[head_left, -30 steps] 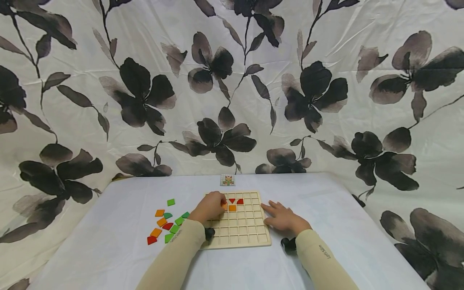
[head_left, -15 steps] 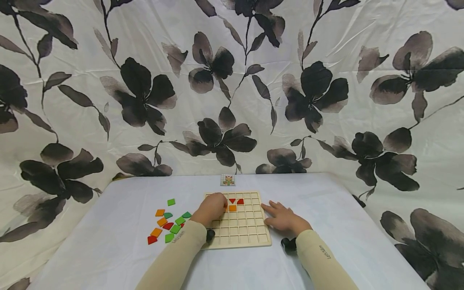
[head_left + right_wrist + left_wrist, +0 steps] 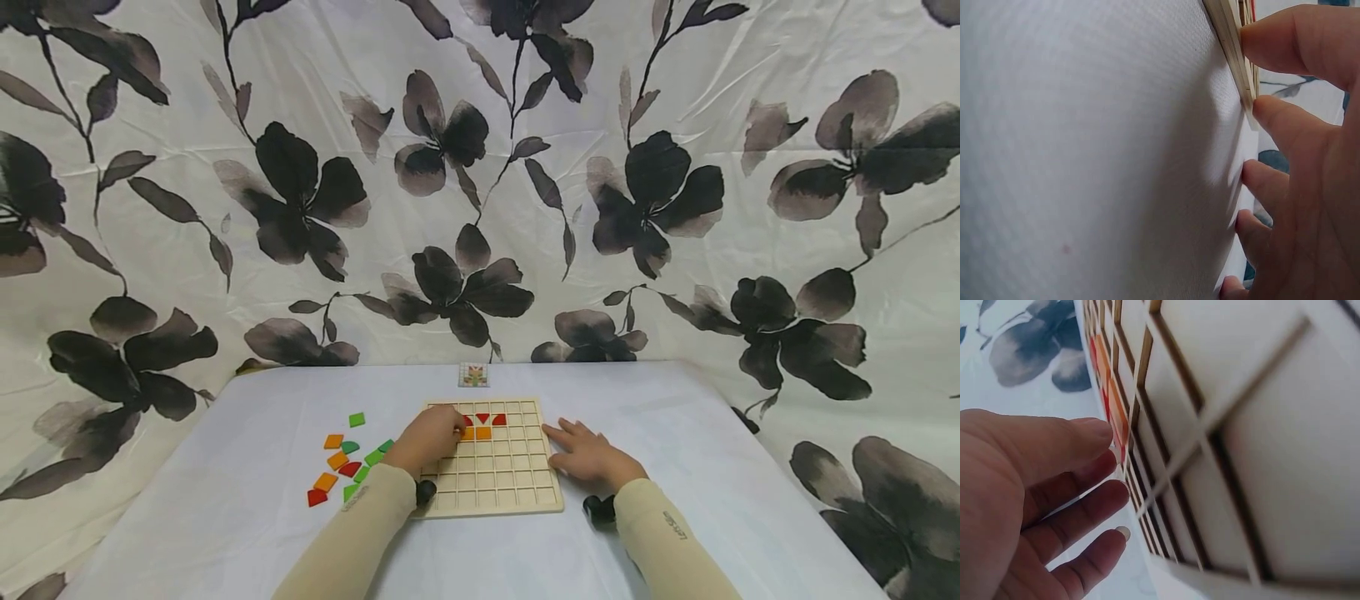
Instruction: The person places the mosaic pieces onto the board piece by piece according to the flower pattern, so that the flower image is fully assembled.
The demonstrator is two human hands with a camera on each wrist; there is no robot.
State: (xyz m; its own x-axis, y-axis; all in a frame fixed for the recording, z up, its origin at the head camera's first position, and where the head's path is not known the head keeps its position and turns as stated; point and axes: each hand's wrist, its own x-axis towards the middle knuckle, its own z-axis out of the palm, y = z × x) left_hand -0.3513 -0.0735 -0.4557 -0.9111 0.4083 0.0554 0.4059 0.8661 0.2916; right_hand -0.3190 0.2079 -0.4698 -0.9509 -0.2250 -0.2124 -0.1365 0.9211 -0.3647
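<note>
A wooden grid board (image 3: 498, 479) lies on the table with red and orange pieces in its upper rows. My left hand (image 3: 429, 437) is over the board's upper left, its thumb and fingertips right at an orange square tile (image 3: 467, 433). In the left wrist view, the fingers (image 3: 1094, 503) are bent loosely and no piece shows between them. Another orange tile (image 3: 483, 432) sits to the right, below a red triangle (image 3: 483, 417) and a red quarter-round piece (image 3: 499, 419). My right hand (image 3: 588, 454) lies spread, thumb and forefinger touching the board's right edge.
Loose green, orange and red pieces lie left of the board, among them a green square (image 3: 357, 419) and a red piece (image 3: 317, 497). A small pattern card (image 3: 473, 375) stands at the table's back edge. Behind hangs a floral cloth (image 3: 465, 167).
My left hand has drawn back slightly to the left, and the orange tile under its fingertips now shows in its cell beside the other one. The right hand has stayed at the board's edge.
</note>
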